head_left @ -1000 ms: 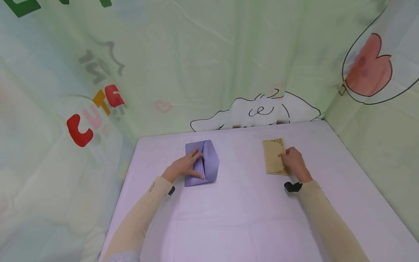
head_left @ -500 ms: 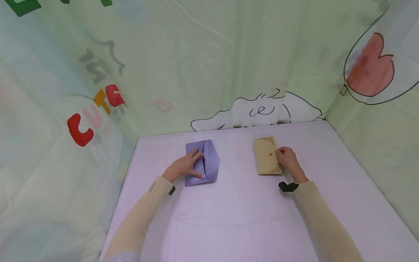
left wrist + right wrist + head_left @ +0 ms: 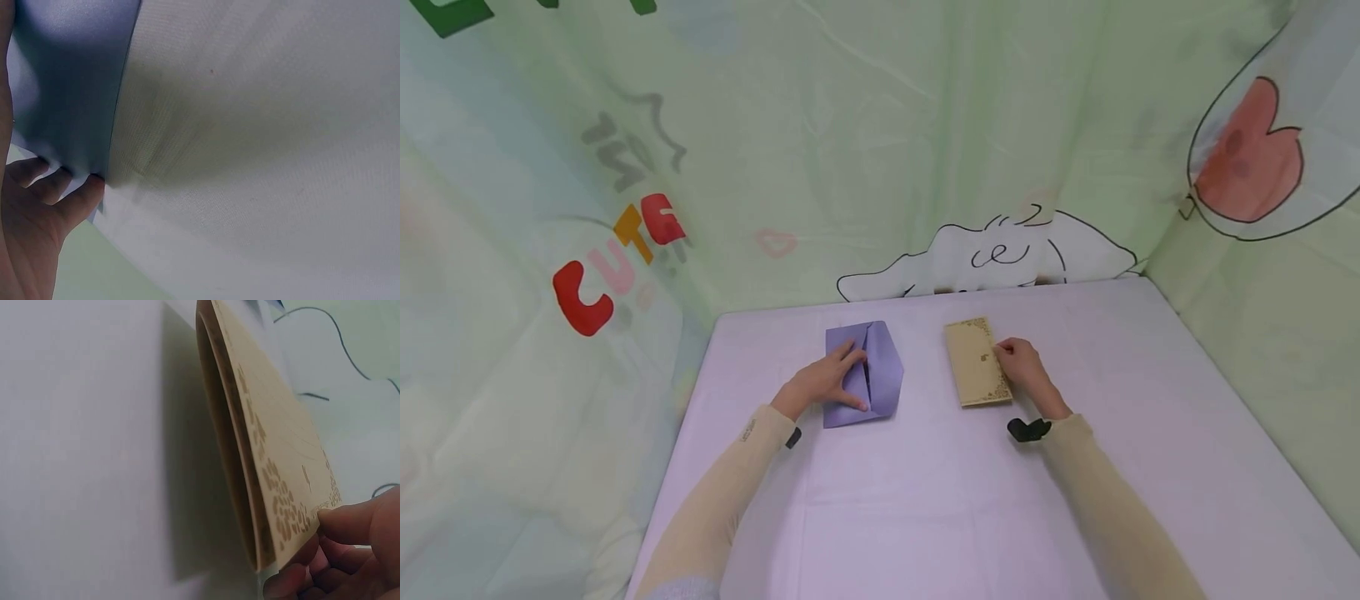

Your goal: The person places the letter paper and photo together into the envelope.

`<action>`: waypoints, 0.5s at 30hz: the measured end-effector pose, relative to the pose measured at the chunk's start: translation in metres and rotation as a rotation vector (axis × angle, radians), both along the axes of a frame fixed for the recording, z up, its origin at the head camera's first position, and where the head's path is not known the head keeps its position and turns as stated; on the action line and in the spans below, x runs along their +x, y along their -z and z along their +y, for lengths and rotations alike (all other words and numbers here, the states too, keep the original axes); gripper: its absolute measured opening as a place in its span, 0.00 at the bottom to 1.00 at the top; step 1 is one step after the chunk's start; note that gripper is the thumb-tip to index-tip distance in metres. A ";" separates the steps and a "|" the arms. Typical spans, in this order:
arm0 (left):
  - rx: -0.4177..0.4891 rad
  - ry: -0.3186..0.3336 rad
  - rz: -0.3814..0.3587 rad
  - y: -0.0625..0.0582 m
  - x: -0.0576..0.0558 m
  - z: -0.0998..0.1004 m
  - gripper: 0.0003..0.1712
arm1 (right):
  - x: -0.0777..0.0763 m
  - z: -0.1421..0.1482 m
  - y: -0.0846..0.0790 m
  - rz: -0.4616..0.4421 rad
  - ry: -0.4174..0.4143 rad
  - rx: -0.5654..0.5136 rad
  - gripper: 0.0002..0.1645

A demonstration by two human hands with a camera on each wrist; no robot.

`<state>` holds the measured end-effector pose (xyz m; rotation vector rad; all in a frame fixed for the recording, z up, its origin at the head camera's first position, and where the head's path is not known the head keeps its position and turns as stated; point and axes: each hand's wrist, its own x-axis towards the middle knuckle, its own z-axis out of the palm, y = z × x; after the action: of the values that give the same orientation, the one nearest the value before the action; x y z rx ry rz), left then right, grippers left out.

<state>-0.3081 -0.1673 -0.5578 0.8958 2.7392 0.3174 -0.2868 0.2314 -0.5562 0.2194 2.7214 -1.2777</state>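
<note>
On the left of the table lies a purple paper envelope (image 3: 887, 375), its pointed flap toward the right and a dark gap showing along its opening. My left hand (image 3: 822, 383) rests on it with fingers and thumb spread, the tips close to the gap. Several left fingertips touch the envelope (image 3: 69, 81) in the left wrist view. Right of the envelope is a folded tan card (image 3: 973, 362) with a brown ornamental border. Its right edge is pinched between thumb and fingers of my right hand (image 3: 1028, 368). In the right wrist view the card (image 3: 294, 450) stands tilted, its folded layers slightly apart.
The table (image 3: 925, 508) has a pale lilac cloth. A printed curtain (image 3: 865, 150) hangs behind its back edge and along both sides. A black wrist strap piece (image 3: 1028, 430) sits below my right hand.
My right hand has carried the card leftward, closer to the envelope, and the card has turned slightly and looks narrower. The left hand and the envelope have stayed put.
</note>
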 end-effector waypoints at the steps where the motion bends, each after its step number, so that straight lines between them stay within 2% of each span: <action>1: -0.004 -0.003 -0.001 0.000 0.000 0.000 0.55 | -0.001 -0.004 0.000 0.001 0.000 -0.001 0.24; 15: 0.010 0.003 0.003 0.001 0.001 0.001 0.55 | -0.003 -0.058 -0.002 -0.030 -0.058 -0.029 0.22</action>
<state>-0.3074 -0.1666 -0.5588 0.9032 2.7409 0.3299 -0.2897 0.1738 -0.5543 0.1546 2.6625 -1.2865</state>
